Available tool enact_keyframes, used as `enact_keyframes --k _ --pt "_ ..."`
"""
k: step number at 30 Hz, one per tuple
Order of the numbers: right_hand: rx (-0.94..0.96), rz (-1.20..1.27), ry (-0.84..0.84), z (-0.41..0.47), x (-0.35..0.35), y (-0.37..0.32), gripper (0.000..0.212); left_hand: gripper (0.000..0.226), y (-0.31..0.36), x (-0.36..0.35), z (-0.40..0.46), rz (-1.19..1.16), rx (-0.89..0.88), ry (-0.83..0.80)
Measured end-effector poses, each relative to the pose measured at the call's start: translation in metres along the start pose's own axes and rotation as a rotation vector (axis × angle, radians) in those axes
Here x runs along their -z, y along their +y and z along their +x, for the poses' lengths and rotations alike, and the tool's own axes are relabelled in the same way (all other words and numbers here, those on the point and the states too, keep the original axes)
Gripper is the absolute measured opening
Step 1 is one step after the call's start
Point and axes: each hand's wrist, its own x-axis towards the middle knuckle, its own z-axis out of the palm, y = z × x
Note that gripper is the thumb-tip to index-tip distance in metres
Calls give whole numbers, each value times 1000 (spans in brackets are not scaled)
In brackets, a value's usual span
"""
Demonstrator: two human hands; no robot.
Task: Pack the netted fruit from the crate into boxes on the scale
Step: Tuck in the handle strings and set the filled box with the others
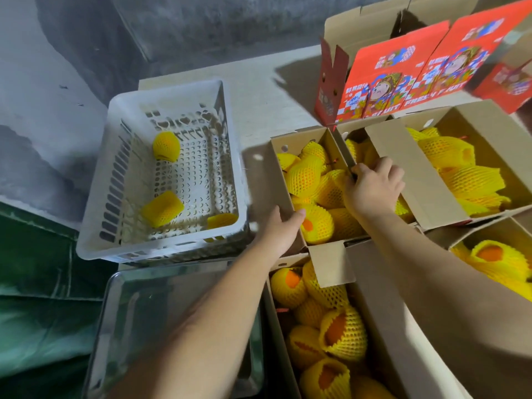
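Note:
A white plastic crate at the left holds three yellow-netted fruit, one of them near its far end. A cardboard box in the middle is filled with netted fruit. My left hand grips the near left wall of this box, thumb over the rim. My right hand grips the box's right wall, fingers curled over its edge. The steel scale pan lies bare below the crate, under my left forearm.
More cardboard boxes of netted fruit stand to the right, front and far right. Folded red printed cartons lean at the back right. A green cloth lies at the left, and a grey wall stands behind.

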Motion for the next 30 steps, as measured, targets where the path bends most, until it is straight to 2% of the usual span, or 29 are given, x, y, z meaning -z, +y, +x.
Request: enact_keyframes --k 3,4,7,9,11,12,15,17,19,20,23,25,28,30 --pt "27 -79 -8 -6 0 -10 23 27 3 -2 0 57 -142 104" --pt "15 -73 -14 -6 0 -14 22 20 4 -2 1 56 -155 132" --pt "-12 -12 -70 -5 2 -32 24 47 3 6 1 71 -125 235" --pt "-19 17 -106 -4 0 -40 23 49 4 13 2 95 -163 347" --pt "12 -20 -117 -5 -2 -39 24 48 6 17 -1 80 -202 373" --pt "36 -52 -122 -4 -2 -38 25 52 6 17 -5 63 -223 332" --pt "94 -117 -233 -1 3 -39 38 89 -7 17 -24 -15 -282 62" --pt "141 -93 -340 -9 9 -38 61 97 -22 21 -37 167 -320 -58" --pt "216 -11 -412 -31 19 -28 80 86 -34 23 -42 351 -340 -104" --pt "264 19 -453 -43 25 -19 81 79 -36 23 -44 372 -337 -96" --pt "413 -27 -660 -61 43 12 71 65 -40 23 -44 285 -316 -37" --pt "474 -98 -723 -62 51 22 60 60 -41 22 -44 259 -329 -24" --pt "472 -130 -630 -62 55 15 45 48 -38 17 -42 201 -349 56" --pt "457 -145 -549 -64 54 9 44 42 -34 15 -39 149 -350 103"
